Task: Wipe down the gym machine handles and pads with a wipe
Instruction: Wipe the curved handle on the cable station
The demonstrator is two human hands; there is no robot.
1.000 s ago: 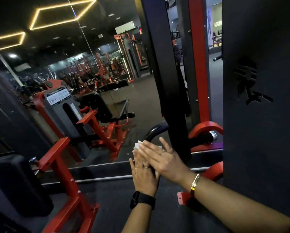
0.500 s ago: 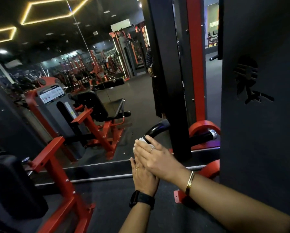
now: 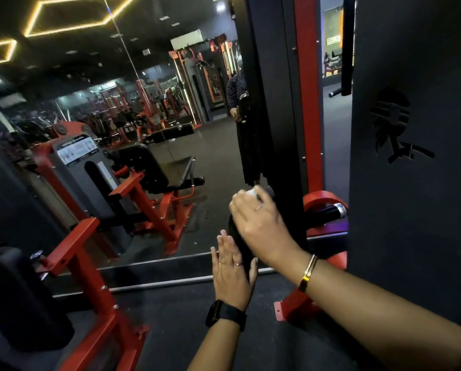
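A black curved machine handle (image 3: 246,254) rises in front of the mirror at centre. My right hand (image 3: 261,223) is curled over its upper part and presses a white wipe (image 3: 250,192) against it; only a corner of the wipe shows past my fingers. My left hand (image 3: 232,269) lies lower against the handle's left side with straight fingers, a black watch on the wrist. Most of the handle is hidden behind both hands.
A black upright column (image 3: 272,103) and red frame (image 3: 308,103) stand just behind the handle. A dark panel (image 3: 411,183) fills the right. A second grip with a chrome end (image 3: 331,211) sticks out right. A red machine frame (image 3: 90,277) and black pad (image 3: 15,295) sit left.
My right hand has slid up the handle with the wipe, away from my left hand. A stretch of black handle now shows between the two hands.
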